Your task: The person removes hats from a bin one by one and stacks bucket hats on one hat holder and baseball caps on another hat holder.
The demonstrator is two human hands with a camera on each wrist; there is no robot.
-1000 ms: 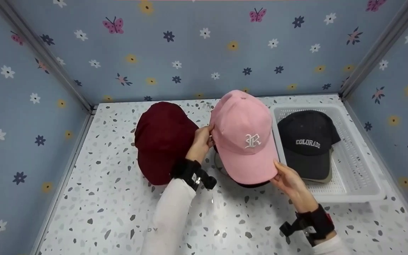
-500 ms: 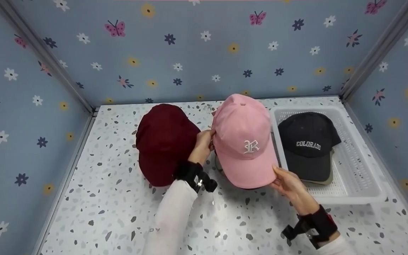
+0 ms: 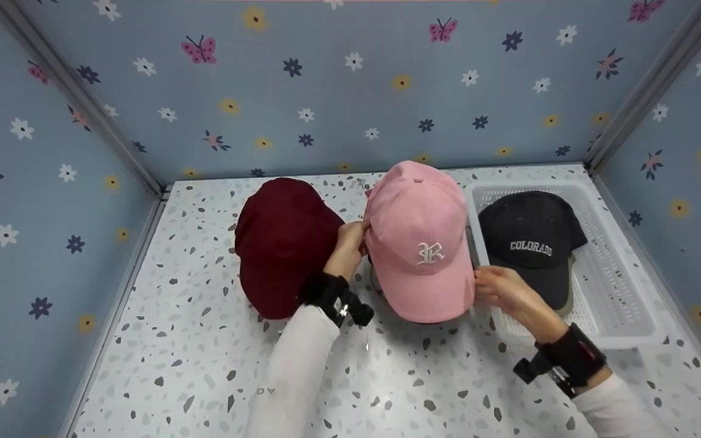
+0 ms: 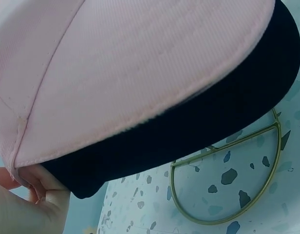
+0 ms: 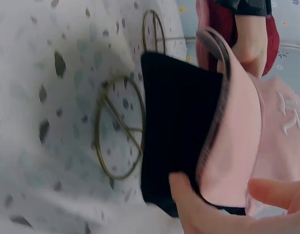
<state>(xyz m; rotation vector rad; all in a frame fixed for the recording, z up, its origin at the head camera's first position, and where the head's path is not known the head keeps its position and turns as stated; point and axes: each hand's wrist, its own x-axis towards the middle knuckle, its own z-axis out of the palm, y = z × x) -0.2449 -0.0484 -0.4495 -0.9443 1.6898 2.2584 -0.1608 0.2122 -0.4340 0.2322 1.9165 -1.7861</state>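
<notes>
A pink baseball cap [image 3: 420,243] with a white embroidered letter sits over a black cap [image 4: 189,131], whose dark brim shows beneath in both wrist views. A gold wire stand [image 5: 118,129] shows below them. My left hand [image 3: 348,243] pinches the pink cap's left edge near the end of the brim. My right hand [image 3: 502,292] is at the brim's right edge, its thumb and finger apart, with the fingertips overlapping the pink and black brims in the right wrist view.
A maroon cap [image 3: 283,243] stands to the left, close to my left hand. On the right, a white plastic basket [image 3: 618,292] holds a dark grey COLORADO cap [image 3: 527,231] over a beige-edged one. Flower-patterned walls [image 3: 350,91] enclose the speckled table [image 3: 204,365].
The pink cap came down slightly over the black cap, covering more of its brim. My right hand has loosened from the brim corner and shifted up and right along its edge.
</notes>
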